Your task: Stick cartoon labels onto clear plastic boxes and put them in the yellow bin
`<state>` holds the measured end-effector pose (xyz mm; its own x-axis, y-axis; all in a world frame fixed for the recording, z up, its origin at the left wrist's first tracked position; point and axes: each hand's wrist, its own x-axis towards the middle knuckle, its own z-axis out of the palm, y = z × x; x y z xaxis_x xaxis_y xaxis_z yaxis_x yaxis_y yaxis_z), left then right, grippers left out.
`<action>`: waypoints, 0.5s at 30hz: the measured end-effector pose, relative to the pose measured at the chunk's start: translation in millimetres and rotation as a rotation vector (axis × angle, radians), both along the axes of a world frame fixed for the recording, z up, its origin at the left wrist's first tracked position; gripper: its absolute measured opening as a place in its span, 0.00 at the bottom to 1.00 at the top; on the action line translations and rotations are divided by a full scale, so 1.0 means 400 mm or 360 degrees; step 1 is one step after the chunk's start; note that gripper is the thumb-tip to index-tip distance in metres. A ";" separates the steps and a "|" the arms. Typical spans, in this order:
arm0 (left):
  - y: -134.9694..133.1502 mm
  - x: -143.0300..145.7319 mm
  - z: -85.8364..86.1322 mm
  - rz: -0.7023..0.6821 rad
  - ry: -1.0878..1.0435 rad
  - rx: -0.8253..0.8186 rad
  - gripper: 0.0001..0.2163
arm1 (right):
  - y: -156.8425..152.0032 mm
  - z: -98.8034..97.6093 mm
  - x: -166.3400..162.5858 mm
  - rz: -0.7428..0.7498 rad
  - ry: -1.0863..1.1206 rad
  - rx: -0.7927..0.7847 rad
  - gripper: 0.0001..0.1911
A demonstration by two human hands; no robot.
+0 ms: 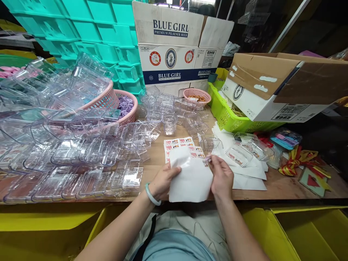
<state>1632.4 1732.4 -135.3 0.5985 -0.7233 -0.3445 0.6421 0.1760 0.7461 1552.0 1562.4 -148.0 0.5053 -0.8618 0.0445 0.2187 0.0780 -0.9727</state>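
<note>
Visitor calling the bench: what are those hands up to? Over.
Left hand gripping white sheet. Right hand pinching at its right edge, exact hold unclear. Clear boxes crowd the left, apart from both hands.

The rectangular white paper sheet [191, 185] looks smooth with a faint sheen. The clear boxy plastic cases [133, 175] are glossy, the stacked turquoise plastic crates [106, 34] smooth, the tall white-and-navy cardboard carton [176, 43] matt, and the ring-shaped pale green bangle [150, 196] smooth and polished.

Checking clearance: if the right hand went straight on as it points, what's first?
The right hand would likely meet the sticker sheet at its fingertips first, then perhaps the clear plastic piece beyond; depth is unclear.
</note>
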 end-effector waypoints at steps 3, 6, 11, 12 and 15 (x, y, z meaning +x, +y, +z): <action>0.016 0.000 -0.009 0.0147 -0.0120 0.0122 0.28 | -0.051 0.005 0.003 -0.0334 -0.0236 0.0082 0.14; 0.041 -0.038 0.003 0.0652 -0.0706 0.0314 0.33 | -0.049 0.026 -0.017 -0.0497 -0.0157 -0.0416 0.12; 0.033 -0.109 0.048 0.0549 -0.0884 0.0184 0.19 | 0.043 0.041 -0.050 -0.0078 0.0114 -0.1906 0.17; 0.021 -0.109 0.052 0.0367 -0.0661 0.0065 0.16 | 0.061 0.039 -0.052 0.0076 0.0144 -0.2115 0.20; -0.015 -0.083 0.050 0.0220 -0.0076 -0.0170 0.14 | 0.098 0.032 -0.053 0.0412 0.0181 -0.2240 0.25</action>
